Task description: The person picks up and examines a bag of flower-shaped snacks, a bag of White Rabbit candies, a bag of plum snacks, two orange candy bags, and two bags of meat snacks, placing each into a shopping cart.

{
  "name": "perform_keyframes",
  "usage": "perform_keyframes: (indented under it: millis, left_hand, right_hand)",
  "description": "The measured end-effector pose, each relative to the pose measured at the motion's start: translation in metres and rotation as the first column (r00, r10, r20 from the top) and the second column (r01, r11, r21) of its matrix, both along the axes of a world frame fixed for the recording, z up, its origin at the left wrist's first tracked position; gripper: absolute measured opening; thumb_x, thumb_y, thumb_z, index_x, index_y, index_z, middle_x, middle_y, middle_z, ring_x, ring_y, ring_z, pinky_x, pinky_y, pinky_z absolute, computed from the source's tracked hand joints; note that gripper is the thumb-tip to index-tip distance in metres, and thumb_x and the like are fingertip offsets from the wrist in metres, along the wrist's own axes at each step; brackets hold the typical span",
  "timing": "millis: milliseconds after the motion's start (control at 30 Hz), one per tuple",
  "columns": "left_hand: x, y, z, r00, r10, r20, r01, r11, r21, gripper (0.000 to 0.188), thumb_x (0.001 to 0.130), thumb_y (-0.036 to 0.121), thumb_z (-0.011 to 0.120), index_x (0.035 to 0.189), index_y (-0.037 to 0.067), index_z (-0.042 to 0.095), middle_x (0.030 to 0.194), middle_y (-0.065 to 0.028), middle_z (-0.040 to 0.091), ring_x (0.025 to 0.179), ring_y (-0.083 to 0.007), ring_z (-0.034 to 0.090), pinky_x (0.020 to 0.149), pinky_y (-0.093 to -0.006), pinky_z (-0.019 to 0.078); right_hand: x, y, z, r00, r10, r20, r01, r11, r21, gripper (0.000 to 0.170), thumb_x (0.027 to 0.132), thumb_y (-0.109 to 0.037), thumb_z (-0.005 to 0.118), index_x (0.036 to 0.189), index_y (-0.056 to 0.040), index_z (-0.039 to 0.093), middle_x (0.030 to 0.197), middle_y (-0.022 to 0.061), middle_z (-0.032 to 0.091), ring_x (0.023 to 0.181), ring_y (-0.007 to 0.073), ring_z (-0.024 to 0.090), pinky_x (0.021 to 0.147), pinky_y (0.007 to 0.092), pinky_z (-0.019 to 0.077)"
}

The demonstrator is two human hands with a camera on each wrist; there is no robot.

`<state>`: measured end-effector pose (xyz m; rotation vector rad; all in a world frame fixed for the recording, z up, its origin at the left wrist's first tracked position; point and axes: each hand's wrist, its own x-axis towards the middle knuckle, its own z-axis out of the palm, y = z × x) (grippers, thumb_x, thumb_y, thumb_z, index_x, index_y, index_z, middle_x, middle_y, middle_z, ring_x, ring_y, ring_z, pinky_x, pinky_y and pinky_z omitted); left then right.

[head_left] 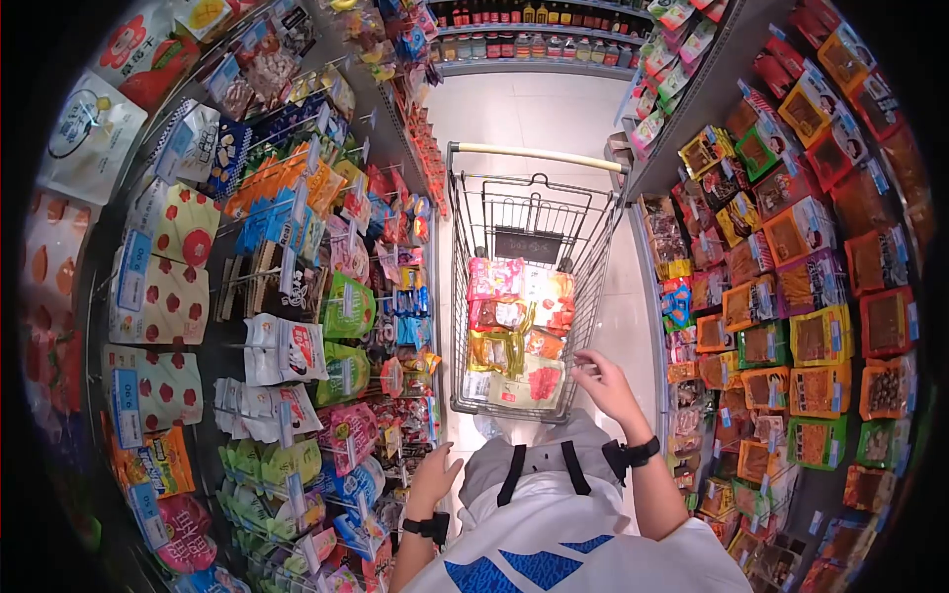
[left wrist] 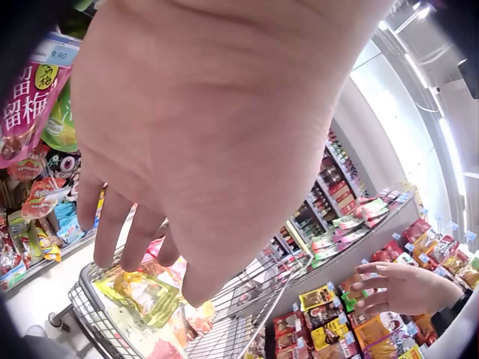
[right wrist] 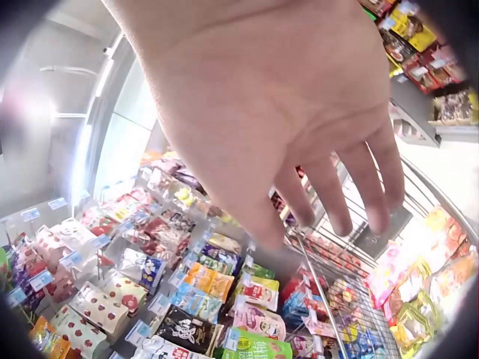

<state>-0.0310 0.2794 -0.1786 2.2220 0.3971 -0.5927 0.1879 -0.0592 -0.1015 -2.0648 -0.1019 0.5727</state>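
Observation:
A wire shopping cart (head_left: 460, 326) stands in front of the person, its pale handle (head_left: 539, 156) at the far end. Several snack bags lie in it, among them a pink bag (head_left: 494, 280), a yellow bag (head_left: 494, 351) and a beige bag with a red print (head_left: 529, 383). The right hand (head_left: 603, 383) hovers at the cart's near right corner, fingers loosely bent and holding nothing. Low beside the left shelf, the left hand (head_left: 433, 479) hangs with empty, relaxed fingers. In the left wrist view its fingers (left wrist: 138, 232) overlap the cart.
Racks of hanging snack bags line both sides, with green bags (head_left: 346, 306) and white bags (head_left: 282, 351) on the left and boxed-looking orange packs (head_left: 751, 301) on the right. Shelves of bottles and jars (head_left: 539, 47) cross the far end. Pale floor tiles (head_left: 514, 109) show beyond the cart.

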Motion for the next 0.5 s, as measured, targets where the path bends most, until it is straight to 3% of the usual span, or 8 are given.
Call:
perform_keyframes:
  millis: [67,133,200,267,333,367,433,500]
  left_hand:
    - [-0.008,-0.006,-0.013,0.995,0.085,-0.046,-0.085,0.996,-0.001,0.052,0.094,0.033,0.067,0.134,0.000,0.058,0.125,-0.0228,0.066,0.113,-0.0365,0.065,0.099,-0.0427,0.0507]
    - [-0.035,-0.019,-0.056,0.894,0.441,-0.086,-0.449,0.871,-0.198,0.049,0.096,0.031,0.066,0.133,-0.001,0.058,0.118,-0.0191,0.068,0.104,-0.0287,0.069,0.092,-0.0387,0.0529]
    - [-0.071,-0.039,-0.082,0.784,0.608,-0.121,-0.620,0.766,-0.171,0.045,0.097,0.029,0.066,0.132,0.000,0.059,0.113,-0.0153,0.070,0.098,-0.0223,0.069,0.088,-0.0373,0.0543]
    - [-0.097,-0.084,-0.076,0.367,0.876,-0.312,-0.930,0.346,-0.123,0.042,0.097,0.027,0.066,0.130,0.001,0.061,0.111,-0.0143,0.070,0.094,-0.0204,0.070,0.084,-0.0379,0.0557]
    - [-0.142,-0.141,-0.082,0.000,0.945,-0.326,-0.996,-0.030,-0.086,0.038,0.096,0.024,0.068,0.127,0.001,0.063,0.108,-0.0132,0.072,0.093,-0.0185,0.070,0.083,-0.0368,0.0560]
    - [-0.154,-0.154,-0.083,-0.029,0.952,-0.305,-0.997,-0.051,-0.064,0.038,0.096,0.024,0.068,0.127,0.001,0.063,0.108,-0.0132,0.072,0.093,-0.0185,0.070,0.083,-0.0368,0.0560]
    - [-0.172,-0.165,-0.084,0.073,0.959,-0.272,-0.990,0.037,-0.135,0.045,0.099,0.030,0.063,0.134,0.003,0.056,0.120,-0.0153,0.067,0.104,-0.0256,0.067,0.090,-0.0413,0.0540]
    - [-0.184,-0.181,-0.084,0.172,0.954,-0.247,-0.971,0.122,-0.204,0.052,0.103,0.037,0.058,0.142,0.004,0.048,0.132,-0.0174,0.061,0.115,-0.0327,0.064,0.096,-0.0458,0.0520]
  right_hand:
    - [0.034,0.006,-0.079,0.969,-0.226,-0.103,0.247,0.918,0.310,0.043,0.092,-0.023,0.072,0.127,0.0002,0.063,0.103,0.0182,0.071,0.094,0.0215,0.069,0.085,0.0328,0.0528]
    - [0.065,0.016,-0.147,0.974,-0.191,-0.123,0.217,0.941,0.261,0.044,0.090,-0.024,0.074,0.125,0.0001,0.064,0.105,0.0176,0.072,0.096,0.0230,0.069,0.086,0.0336,0.0527]
    - [0.087,0.027,-0.222,0.978,-0.137,-0.155,0.169,0.961,0.217,0.045,0.088,-0.025,0.076,0.124,0.0001,0.065,0.106,0.0170,0.072,0.098,0.0245,0.069,0.088,0.0343,0.0525]
    - [0.099,0.044,-0.298,0.992,-0.042,-0.122,0.058,0.990,0.131,0.052,0.080,-0.025,0.083,0.123,-0.0011,0.065,0.106,0.0080,0.071,0.092,0.0174,0.066,0.080,0.0325,0.0537]
    - [0.107,0.060,-0.363,0.982,0.067,-0.178,-0.043,0.990,0.133,0.058,0.078,-0.027,0.085,0.126,-0.0021,0.065,0.110,0.0095,0.071,0.094,0.0194,0.067,0.082,0.0338,0.0536]
    - [0.105,0.067,-0.389,0.966,0.136,-0.219,-0.112,0.987,0.117,0.064,0.076,-0.030,0.086,0.129,-0.0031,0.064,0.114,0.0110,0.071,0.097,0.0214,0.068,0.085,0.0351,0.0535]
    - [0.100,0.080,-0.438,0.942,0.138,-0.305,-0.112,0.989,0.101,0.064,0.075,-0.032,0.087,0.129,-0.0047,0.066,0.114,0.0121,0.072,0.099,0.0222,0.068,0.086,0.0358,0.0532]
    - [0.097,0.097,-0.449,0.912,0.139,-0.386,-0.123,0.990,0.067,0.064,0.074,-0.035,0.087,0.128,-0.0063,0.067,0.114,0.0133,0.073,0.100,0.0231,0.069,0.088,0.0364,0.0529]
